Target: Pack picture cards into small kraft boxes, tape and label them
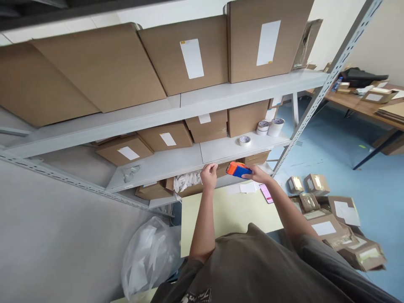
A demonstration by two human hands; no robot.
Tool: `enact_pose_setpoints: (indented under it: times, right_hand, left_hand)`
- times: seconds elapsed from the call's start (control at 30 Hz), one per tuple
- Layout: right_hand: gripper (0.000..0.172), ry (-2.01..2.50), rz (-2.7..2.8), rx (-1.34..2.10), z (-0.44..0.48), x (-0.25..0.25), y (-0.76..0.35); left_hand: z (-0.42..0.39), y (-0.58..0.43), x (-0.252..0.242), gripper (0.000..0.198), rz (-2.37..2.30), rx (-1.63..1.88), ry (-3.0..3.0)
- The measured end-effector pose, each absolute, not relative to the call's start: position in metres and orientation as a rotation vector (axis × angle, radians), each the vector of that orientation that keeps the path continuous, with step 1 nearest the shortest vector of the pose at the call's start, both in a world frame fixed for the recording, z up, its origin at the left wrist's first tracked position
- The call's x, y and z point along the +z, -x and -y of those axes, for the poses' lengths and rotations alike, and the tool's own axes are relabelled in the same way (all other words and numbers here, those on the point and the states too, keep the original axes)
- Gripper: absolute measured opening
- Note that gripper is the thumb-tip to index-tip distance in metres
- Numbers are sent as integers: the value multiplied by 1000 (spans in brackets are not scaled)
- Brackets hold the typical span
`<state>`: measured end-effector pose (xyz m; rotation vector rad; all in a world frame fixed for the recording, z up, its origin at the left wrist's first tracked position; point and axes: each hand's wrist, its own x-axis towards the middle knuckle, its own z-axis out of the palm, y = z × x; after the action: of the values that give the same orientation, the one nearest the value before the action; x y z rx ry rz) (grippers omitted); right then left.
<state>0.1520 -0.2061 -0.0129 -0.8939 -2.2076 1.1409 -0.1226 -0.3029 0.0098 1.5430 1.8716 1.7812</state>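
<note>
My right hand (pixel 255 173) is wrapped around an orange-and-blue handheld tool (pixel 240 170) whose exact kind I cannot make out. Its orange end points left, toward my other hand. My left hand (pixel 208 176) is raised just left of the tool, fingers pinched together; whatever may be between them is too small to see. Both hands are over the far edge of a pale yellow table (pixel 230 210). On that table, white papers (pixel 248 187) lie below the tool. A phone with a pink screen (pixel 267 193) lies under my right forearm.
A grey metal shelf (pixel 151 162) in front of me holds cardboard boxes (pixel 198 54) and tape rolls (pixel 244 140). A clear plastic bag (pixel 148 256) stands at lower left. Packed parcels (pixel 331 227) sit on the blue floor at right, near a wooden desk (pixel 356 101).
</note>
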Motion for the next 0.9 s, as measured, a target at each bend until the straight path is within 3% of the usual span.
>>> enact_pose_setpoints:
  times: [0.13, 0.27, 0.33, 0.53, 0.77, 0.9]
  right_hand:
    - [41, 864, 2237, 912, 184, -25, -139]
    - [41, 934, 2237, 505, 147, -38, -118]
    - [43, 930, 2252, 427, 123, -40, -107]
    - [43, 924, 2416, 383, 57, -45, -62]
    - [50, 1138, 2545, 317, 34, -75, -14]
    - [62, 1137, 2486, 262, 37, -87, -11]
  left_hand:
    - [299, 120, 7, 41, -1843, 1829, -1461]
    - [306, 121, -3, 87, -1976, 1969, -1187]
    - [310, 127, -7, 96, -2013, 1971, -1129]
    - [324, 144, -13, 73, -2084, 1835, -1196]
    - [343, 149, -22, 66, -2229, 1761, -1182]
    - [348, 153, -23, 53, -2280, 1705, -1154]
